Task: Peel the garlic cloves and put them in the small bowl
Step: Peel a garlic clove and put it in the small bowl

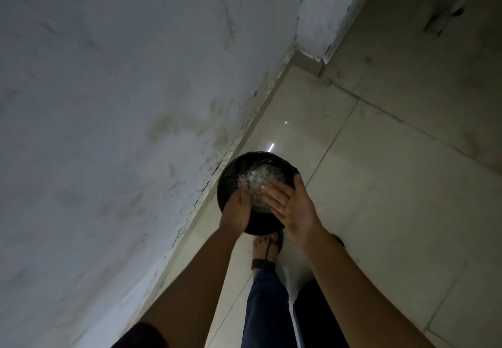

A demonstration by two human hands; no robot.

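Both hands are held out over a black bin (234,169) on the floor (385,190), close to each other but not touching as far as I can see. Between them a narrow gap shows what is in the bin.

The left hand (237,208) is seen from its edge, palm turned toward the other hand. Its fingers (244,194) are loosely bent and point down into the bin. I see nothing gripped in it, though its palm side is hidden.

The right hand (294,208) is flat and wide open. Its fingers (271,194) are straight, a little spread, and point toward the left hand. Its thumb (298,182) stands out above the far rim of the bin. It holds nothing.

The bin is round, lined with a black bag, and stands just beside the wall (108,103). Inside lies a pale, shiny, crumpled heap (258,175); the light is too dim to say what it is. Where the garlic and the bowl are, this view does not tell.

Below the hands, one foot (262,247) in a dark sandal stands near the bin, with dark blue trousers (267,309) above it.
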